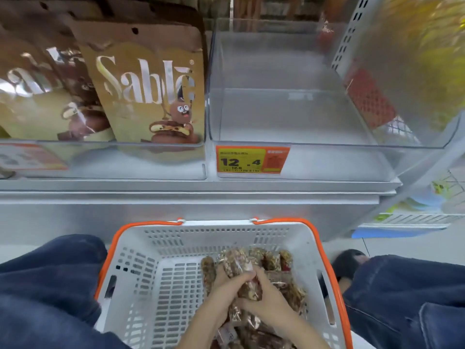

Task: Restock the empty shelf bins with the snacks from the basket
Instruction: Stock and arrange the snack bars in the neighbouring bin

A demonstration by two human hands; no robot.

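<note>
A white basket (156,280) with orange handles sits on the floor between my knees. Clear-wrapped snack packs (271,260) with brown and red contents lie in its right half. Both hands are inside the basket. My left hand (224,289) and my right hand (264,298) together grip a bundle of snack packs (241,268) just above the pile. On the shelf above stands an empty clear bin (289,117) with an orange and yellow price tag (251,159) reading 12.4.
The bin to the left holds brown Sablé cookie bags (148,84). A perforated metal shelf side (349,34) rises at the right, with more goods behind it. My knees in blue jeans (47,285) flank the basket, and a dark shoe (348,260) is at the right.
</note>
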